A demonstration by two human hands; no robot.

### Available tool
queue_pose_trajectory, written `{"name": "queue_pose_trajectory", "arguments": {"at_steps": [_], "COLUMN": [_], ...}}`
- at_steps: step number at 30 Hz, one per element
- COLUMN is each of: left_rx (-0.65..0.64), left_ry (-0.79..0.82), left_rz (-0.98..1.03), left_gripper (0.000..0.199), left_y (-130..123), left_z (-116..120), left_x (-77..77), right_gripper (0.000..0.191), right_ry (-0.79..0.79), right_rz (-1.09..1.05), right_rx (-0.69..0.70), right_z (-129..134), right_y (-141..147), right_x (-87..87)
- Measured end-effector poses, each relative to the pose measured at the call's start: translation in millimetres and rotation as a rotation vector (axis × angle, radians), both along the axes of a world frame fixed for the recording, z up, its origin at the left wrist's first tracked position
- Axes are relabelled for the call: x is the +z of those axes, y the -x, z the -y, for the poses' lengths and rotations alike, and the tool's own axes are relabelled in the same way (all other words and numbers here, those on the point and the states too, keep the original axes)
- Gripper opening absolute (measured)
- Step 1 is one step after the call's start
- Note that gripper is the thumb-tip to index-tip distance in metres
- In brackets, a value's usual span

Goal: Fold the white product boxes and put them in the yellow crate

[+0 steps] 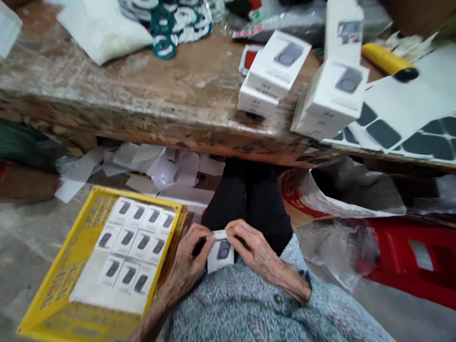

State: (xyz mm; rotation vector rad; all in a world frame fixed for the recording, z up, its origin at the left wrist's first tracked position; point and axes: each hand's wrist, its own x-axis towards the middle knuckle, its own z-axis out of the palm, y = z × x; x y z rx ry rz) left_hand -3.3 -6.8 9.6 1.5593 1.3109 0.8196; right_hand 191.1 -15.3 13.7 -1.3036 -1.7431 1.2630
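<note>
A small white box (220, 255) with a dark device printed on its front rests upright in my lap. Its top flap is pinched at both ends, by my left hand (195, 252) on the left and my right hand (250, 244) on the right. Both hands have their fingers closed on the box's upper edge. To the left, a yellow crate (56, 265) holds several similar white boxes in rows. On the workbench (170, 99) stand two stacks of the same boxes, a left stack (274, 68) and a right stack (333, 95).
On the bench lie a white packet (104, 29), green and white rings (177, 22), a yellow cutter (389, 62) and sticker sheets (425, 98). Paper scraps (161, 168) are under the bench edge. A white bag (362, 195) and a red plastic piece (423, 262) sit at right.
</note>
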Motion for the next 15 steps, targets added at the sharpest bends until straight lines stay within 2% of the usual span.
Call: {"name": "queue_pose_trajectory", "arguments": {"at_steps": [3,5,6,8,11,13,15], "left_rx": [0.067,0.168,0.173,0.143,0.090,0.055,-0.038], "left_ry": [0.167,0.317,0.372,0.438,0.458,0.409,0.284], "left_rz": [0.128,0.248,0.296,0.366,0.432,0.421,0.376], "left_gripper": [0.024,0.034,0.039,0.045,0.049,0.048,0.040], "left_y": [-4.4,-11.4,-17.6,-36.1,-72.8,-96.3,-114.5], "left_z": [-15.1,-32.2,-41.4,-57.2,-70.8,-77.7,-88.6], "left_x": [-2.8,-4.5,-4.8,-3.8,1.2,9.2,25.1], "right_gripper": [0.021,0.024,0.025,0.027,0.029,0.027,0.023], "right_ry": [0.062,0.091,0.103,0.101,0.019,-0.074,-0.186], "right_rz": [0.022,0.010,-0.012,-0.075,-0.154,-0.159,-0.167], "right_rx": [-0.109,-0.163,-0.191,-0.269,-0.422,-0.528,-0.609], "right_z": [-6.8,-21.7,-30.7,-48.6,-74.3,-95.7,-123.0], "right_y": [-0.7,-11.9,-21.7,-48.1,-95.5,-124.3,-145.9], "right_x": [1.6,14.6,26.7,62.1,128.3,165.2,188.2]}}
